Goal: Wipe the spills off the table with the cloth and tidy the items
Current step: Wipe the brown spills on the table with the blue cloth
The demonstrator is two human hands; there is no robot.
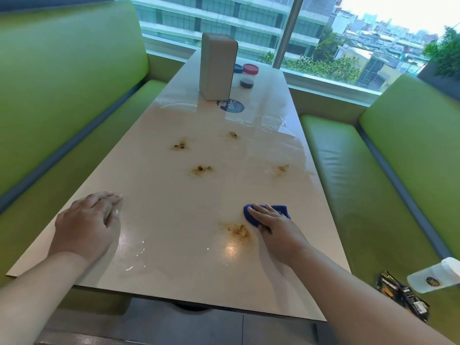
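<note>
Wiping is judged to be the step in hand: the blue cloth [283, 211] is pressed to the table [159, 245] under the straight, close-set fingers of the right hand [276, 227], just beside the nearest brown spill [237, 231], while the left hand [87, 220] is rested on the table, fingers together, nothing held. A firm sweep across that stain seems called for next — then the four spills farther up [200, 169].

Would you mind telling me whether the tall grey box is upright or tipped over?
Upright: the grey box stands on its small end on the table, long sides vertical.
</note>
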